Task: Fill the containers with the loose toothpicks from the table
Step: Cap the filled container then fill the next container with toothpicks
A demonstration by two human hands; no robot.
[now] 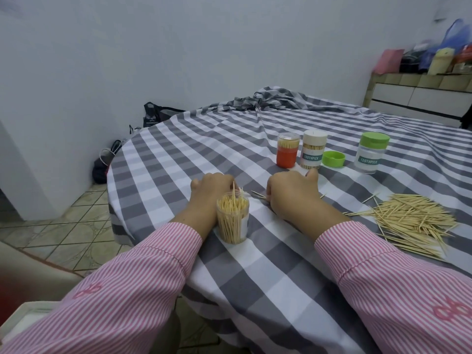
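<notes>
A clear open container point(232, 221) packed with upright toothpicks stands on the checked tablecloth point(268, 264) in front of my left wrist. My left hand point(212, 187) lies knuckles-up just behind it, fingers curled down to the cloth, and what they hold is hidden. My right hand point(291, 192) is curled on the cloth a little to the right, with a few toothpicks point(256, 194) sticking out from under its fingers toward the left hand. A big loose toothpick pile point(413, 221) lies to the right of my right forearm.
Behind my right hand stand an orange-bottomed toothpick jar point(288, 150), a white-capped toothpick container point(313, 149), a loose green lid point(333, 158) and a green-capped container point(370, 153). The table edge point(112, 175) curves at the left above a tiled floor. Bunched cloth point(268, 98) lies at the far side.
</notes>
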